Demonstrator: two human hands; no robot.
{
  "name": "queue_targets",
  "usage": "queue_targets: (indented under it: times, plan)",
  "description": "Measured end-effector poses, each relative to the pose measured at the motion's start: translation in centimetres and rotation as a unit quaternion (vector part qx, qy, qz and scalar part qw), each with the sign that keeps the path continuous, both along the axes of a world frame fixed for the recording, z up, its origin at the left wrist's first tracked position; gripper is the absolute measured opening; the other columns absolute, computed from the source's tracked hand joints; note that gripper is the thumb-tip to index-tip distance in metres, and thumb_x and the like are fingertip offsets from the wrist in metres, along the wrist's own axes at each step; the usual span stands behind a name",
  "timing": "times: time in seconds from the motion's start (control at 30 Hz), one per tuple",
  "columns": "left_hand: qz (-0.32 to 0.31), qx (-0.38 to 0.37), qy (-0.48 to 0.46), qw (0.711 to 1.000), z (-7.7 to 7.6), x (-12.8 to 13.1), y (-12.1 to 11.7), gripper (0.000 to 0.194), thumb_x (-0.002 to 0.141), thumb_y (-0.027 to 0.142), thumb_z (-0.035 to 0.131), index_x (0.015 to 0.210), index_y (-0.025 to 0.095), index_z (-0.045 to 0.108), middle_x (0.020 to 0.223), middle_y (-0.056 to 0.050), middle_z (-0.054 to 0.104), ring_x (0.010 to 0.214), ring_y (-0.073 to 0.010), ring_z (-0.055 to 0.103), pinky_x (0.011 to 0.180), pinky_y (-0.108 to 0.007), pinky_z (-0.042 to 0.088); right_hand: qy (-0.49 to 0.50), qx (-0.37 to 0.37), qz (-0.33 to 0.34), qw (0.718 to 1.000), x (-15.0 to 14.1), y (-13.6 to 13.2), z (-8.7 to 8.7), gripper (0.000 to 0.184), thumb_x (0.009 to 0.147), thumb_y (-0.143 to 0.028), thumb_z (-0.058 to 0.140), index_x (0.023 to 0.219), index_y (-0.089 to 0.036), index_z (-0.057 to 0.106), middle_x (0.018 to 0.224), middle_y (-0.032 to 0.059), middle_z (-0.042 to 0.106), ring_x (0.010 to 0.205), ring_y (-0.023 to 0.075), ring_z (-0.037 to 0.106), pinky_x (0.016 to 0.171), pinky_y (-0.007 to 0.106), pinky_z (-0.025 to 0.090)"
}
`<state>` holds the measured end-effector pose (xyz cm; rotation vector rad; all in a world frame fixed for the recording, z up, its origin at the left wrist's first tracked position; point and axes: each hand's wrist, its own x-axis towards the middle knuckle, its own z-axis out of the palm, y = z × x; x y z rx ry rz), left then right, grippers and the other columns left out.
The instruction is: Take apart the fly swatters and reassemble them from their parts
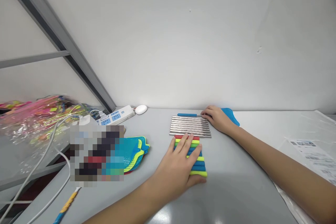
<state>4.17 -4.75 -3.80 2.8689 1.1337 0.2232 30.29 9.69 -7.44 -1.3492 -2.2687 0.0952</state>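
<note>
My left hand [175, 168] lies flat with spread fingers across a row of coloured handles [197, 163], in red, yellow, green and blue. Just beyond them, a row of thin metal rods [190, 126] lies side by side on the table. At the far end of that row, my right hand [216, 117] has its fingers closed on a blue-handled metal rod [187, 114]. Behind my right wrist a flat blue piece [231, 115] shows; the hand hides whether it joins the rod.
Blue perforated swatter-like heads with yellow edges [133, 152] are stacked at left, partly blurred out. A power strip [115, 116] with white cables and a white oval object [141, 109] stand behind them. Plastic-wrapped colourful goods [47, 119] fill the far left. Clear plastic with a printed sheet [312, 154] lies right.
</note>
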Motion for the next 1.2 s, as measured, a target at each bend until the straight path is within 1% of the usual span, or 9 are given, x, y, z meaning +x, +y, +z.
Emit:
queue_targets:
  times: [0.13,0.37,0.57,0.7,0.87,0.93,1.0,1.1,1.2]
  plan:
    - [0.0,-0.021,-0.001,1.0,-0.1,-0.2,-0.1,0.08,0.088,0.071,0.039,0.153,0.027,0.022,0.16,-0.011,0.022,0.148,-0.0317,0.016,0.116,-0.054,0.024,0.002,0.0,-0.008,1.0,0.0,0.0,0.0,0.023,0.096,-0.029,0.046,0.098,-0.023,0.069,0.098,0.0069,0.065,0.095,0.0221,0.058,0.086,0.036,0.044]
    - [0.0,-0.033,-0.008,0.999,-0.4,-0.2,-0.1,0.085,0.088,0.073,0.036,0.154,0.021,0.022,0.16,-0.014,0.02,0.148,-0.0315,0.014,0.117,-0.056,0.019,0.003,-0.004,-0.032,0.999,0.0,-0.2,0.1,0.023,0.097,-0.029,0.045,0.096,-0.022,0.066,0.1,0.0074,0.066,0.099,0.0228,0.058,0.088,0.037,0.042]
    - [-0.003,-0.056,0.003,0.998,-0.2,-0.4,-0.2,0.084,0.09,0.072,0.032,0.154,0.019,0.018,0.16,-0.015,0.015,0.149,-0.032,0.01,0.117,-0.058,0.018,-0.005,0.005,-0.044,0.999,-0.1,-0.2,0.0,0.021,0.096,-0.032,0.047,0.095,-0.024,0.066,0.104,0.0057,0.066,0.1,0.0217,0.058,0.088,0.036,0.04]
    - [-0.011,-0.049,-0.008,0.999,-0.6,-0.5,-0.3,0.084,0.09,0.071,0.033,0.154,0.02,0.018,0.161,-0.014,0.012,0.149,-0.0317,0.008,0.117,-0.059,0.015,-0.002,0.037,-0.071,0.997,-0.2,-0.6,0.1,0.023,0.097,-0.031,0.043,0.09,-0.023,0.064,0.099,0.0062,0.067,0.097,0.0225,0.059,0.091,0.04,0.038]
    - [-0.028,-0.04,-0.022,0.999,-0.1,-0.3,-0.6,0.079,0.092,0.068,0.035,0.153,0.019,0.022,0.16,-0.016,0.016,0.149,-0.0331,0.012,0.116,-0.062,0.014,0.012,0.111,-0.103,0.988,-1.0,-1.6,0.8,0.026,0.099,-0.025,0.034,0.097,-0.023,0.06,0.09,0.0048,0.069,0.083,0.0221,0.062,0.104,0.05,0.025]
    - [-0.019,-0.015,-0.048,0.999,0.4,-0.1,-0.9,0.07,0.095,0.06,0.036,0.151,0.02,0.026,0.161,-0.016,0.016,0.148,-0.034,0.013,0.115,-0.065,0.014,0.018,0.151,-0.103,0.983,-1.4,-2.1,1.3,0.025,0.099,-0.024,0.034,0.1,-0.023,0.06,0.09,0.0045,0.07,0.08,0.0213,0.062,0.106,0.05,0.022]
    - [0.013,0.048,-0.111,0.993,1.0,-0.1,-1.1,0.058,0.098,0.046,0.04,0.148,0.021,0.029,0.161,-0.015,0.015,0.148,-0.0335,0.013,0.114,-0.066,0.011,0.02,0.192,-0.093,0.977,-1.7,-2.7,1.8,0.024,0.099,-0.023,0.036,0.1,-0.022,0.06,0.088,0.004,0.069,0.079,0.0197,0.062,0.106,0.049,0.022]
    - [0.068,0.17,-0.216,0.959,1.7,-0.5,-0.7,0.052,0.094,0.028,0.047,0.143,0.02,0.033,0.156,-0.017,0.022,0.146,-0.032,0.017,0.115,-0.065,0.007,0.007,0.239,-0.059,0.969,-2.0,-3.7,2.6,0.021,0.098,-0.022,0.04,0.096,-0.021,0.061,0.08,0.0013,0.066,0.074,0.0161,0.059,0.104,0.045,0.023]
    - [0.103,0.224,-0.244,0.938,2.6,-1.4,0.4,0.049,0.094,0.023,0.048,0.141,0.017,0.035,0.149,-0.018,0.035,0.141,-0.0301,0.028,0.116,-0.063,0.008,-0.038,0.299,0.004,0.954,-2.5,-4.7,3.5,0.018,0.097,-0.025,0.045,0.093,-0.022,0.062,0.071,-0.0018,0.06,0.067,0.013,0.053,0.099,0.042,0.025]
